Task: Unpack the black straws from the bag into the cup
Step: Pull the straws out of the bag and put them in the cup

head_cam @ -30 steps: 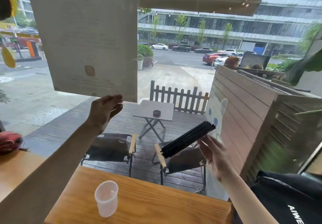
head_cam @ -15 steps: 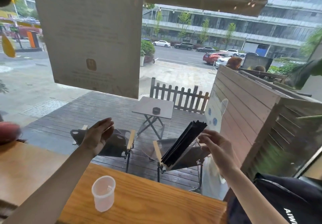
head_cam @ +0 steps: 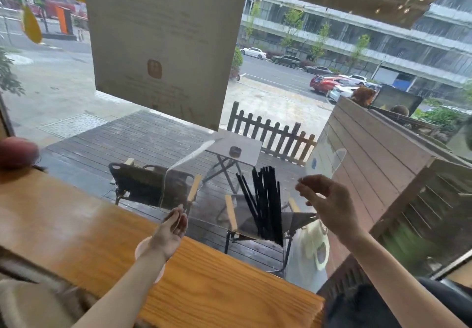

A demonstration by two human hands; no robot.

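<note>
Where the wooden tabletop (head_cam: 217,284) ends at the window, cup (head_cam: 143,248) mostly hidden under left wrist. Just beyond cup, left hand (head_cam: 171,228) pinching clear bag (head_cam: 184,172). Right of it, black straws (head_cam: 265,207) upright inside bag; right hand (head_cam: 329,205) beside them, grip unclear.

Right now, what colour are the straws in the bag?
Black. The straws show best in the head view, standing inside the clear bag.

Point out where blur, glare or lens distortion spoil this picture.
Head view: even daylight, no hard shadows; the clear bag shows mainly as glare streaks; the straws are slightly smeared; foliage at the right edge is motion-blurred; the wide lens bows the counter and the fence; the cup is mostly hidden behind the left hand.
</note>
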